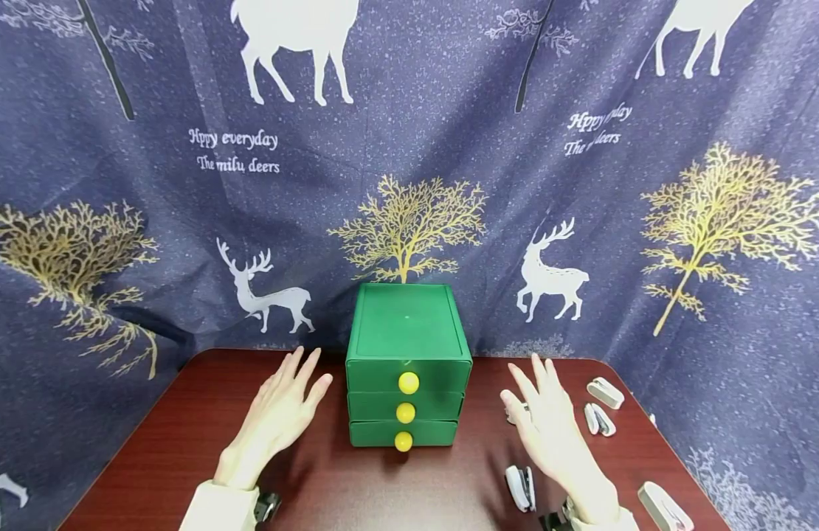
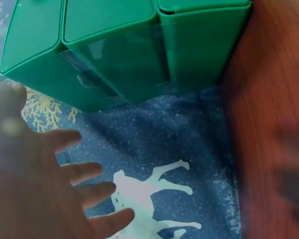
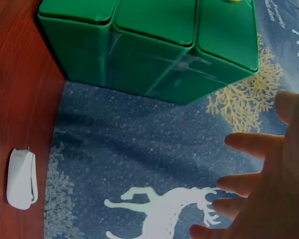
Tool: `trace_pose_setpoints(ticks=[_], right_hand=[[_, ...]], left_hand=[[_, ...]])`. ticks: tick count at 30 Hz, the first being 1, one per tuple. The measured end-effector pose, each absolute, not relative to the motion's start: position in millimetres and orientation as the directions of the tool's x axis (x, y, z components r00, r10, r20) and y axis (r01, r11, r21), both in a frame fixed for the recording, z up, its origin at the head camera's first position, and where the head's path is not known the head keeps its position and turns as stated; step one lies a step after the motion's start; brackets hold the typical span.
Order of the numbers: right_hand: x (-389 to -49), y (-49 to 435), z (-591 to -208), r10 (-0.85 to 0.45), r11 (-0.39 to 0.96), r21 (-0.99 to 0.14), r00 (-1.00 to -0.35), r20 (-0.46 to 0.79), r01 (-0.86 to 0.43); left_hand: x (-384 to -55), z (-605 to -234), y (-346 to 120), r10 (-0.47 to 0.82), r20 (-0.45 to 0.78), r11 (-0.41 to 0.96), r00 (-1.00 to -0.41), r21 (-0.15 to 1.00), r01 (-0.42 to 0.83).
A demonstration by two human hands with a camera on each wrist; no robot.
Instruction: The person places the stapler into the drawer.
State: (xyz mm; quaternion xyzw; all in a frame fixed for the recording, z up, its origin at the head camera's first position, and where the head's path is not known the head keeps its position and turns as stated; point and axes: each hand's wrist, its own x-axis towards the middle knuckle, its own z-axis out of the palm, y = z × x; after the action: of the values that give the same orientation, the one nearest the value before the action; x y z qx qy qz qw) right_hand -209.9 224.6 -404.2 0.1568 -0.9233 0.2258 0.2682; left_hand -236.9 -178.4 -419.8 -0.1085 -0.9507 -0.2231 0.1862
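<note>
A green three-drawer box stands at the back middle of the table, its drawers pushed in, a round yellow knob on each front. To its left hovers my left hand, fingers straight and spread, holding nothing. My right hand is held the same way on the box's right side, also free of any object. A small white stapler lies on the table just left of my right wrist. Another stapler, mostly covered by my right hand in the head view, shows whole in the right wrist view.
More white staplers lie along the table's right side: one at the back, a second stapler just before it, and a third stapler near the front. Behind the dark red wooden table hangs a blue patterned cloth.
</note>
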Motion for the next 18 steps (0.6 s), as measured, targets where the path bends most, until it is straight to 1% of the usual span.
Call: trace_pose_setpoints(ticks=[4,9,13,18], right_hand=[[-208,221,-404,-0.186,0.815,-0.335,-0.762,0.621,-0.472],[-204,217,-404,-0.227,0.788,-0.308,-0.715,0.661,-0.534],[-201,212,-404,-0.241,0.775,-0.293,-0.691,0.682,-0.559],[-199,205,-403,-0.243,0.76,-0.283,-0.659,0.712,-0.585]], left_hand=[[-239,-416,-177,0.114,0.376,0.863,-0.919,0.421,0.28],[-242,-412,-174,0.101,0.341,0.833,-0.935,0.485,0.266],[-246,-408,-171,0.089,0.338,0.796,-0.937,0.541,0.271],[-252,-405,-167,0.055,0.343,0.777,-0.938,0.575,0.256]])
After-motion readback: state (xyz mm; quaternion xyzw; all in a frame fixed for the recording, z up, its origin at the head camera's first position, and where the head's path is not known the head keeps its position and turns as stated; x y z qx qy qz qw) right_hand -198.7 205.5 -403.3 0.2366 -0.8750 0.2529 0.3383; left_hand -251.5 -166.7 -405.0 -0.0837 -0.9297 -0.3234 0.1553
